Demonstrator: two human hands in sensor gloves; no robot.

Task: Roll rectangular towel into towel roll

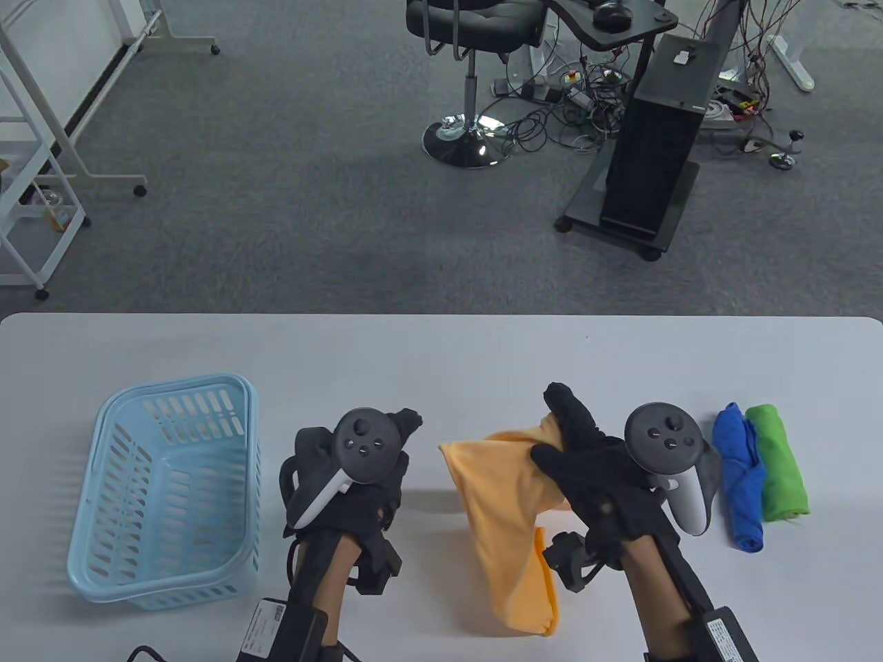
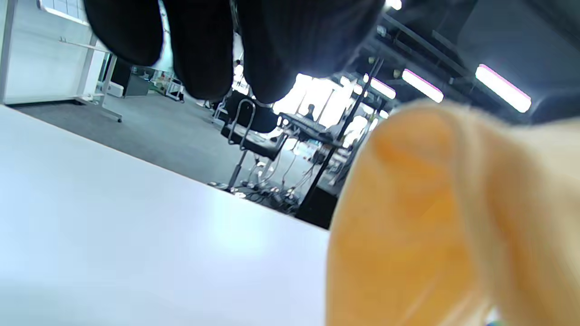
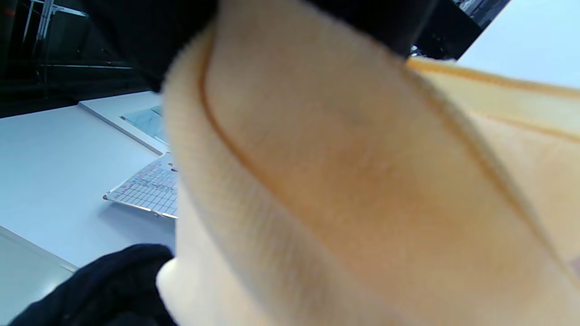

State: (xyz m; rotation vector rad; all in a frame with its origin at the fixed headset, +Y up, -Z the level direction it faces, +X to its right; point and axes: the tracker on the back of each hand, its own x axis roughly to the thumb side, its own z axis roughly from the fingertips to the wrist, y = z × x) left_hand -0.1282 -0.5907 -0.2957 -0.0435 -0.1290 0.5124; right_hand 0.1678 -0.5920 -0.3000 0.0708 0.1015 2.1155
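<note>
A grey carpeted office fills the upper half of the table view, with a black swivel chair (image 1: 476, 41) at top centre and a black wheeled stand (image 1: 648, 165) amid cables at upper right; below it lies the white table (image 1: 441, 345). At lower centre the orange towel (image 1: 507, 524) hangs in loose folds, its upper corner raised off the table and its lower end trailing toward the bottom edge; the right hand (image 1: 586, 462) pinches that upper corner between thumb and fingers. The left hand (image 1: 359, 476) hovers just left of the towel, apart from it and holding nothing, its fingers hanging loosely curled in the left wrist view. A pale blue basket (image 1: 165, 489) stands at lower left; at lower right a blue rolled towel (image 1: 739, 476) lies touching a green rolled towel (image 1: 781, 462).
</note>
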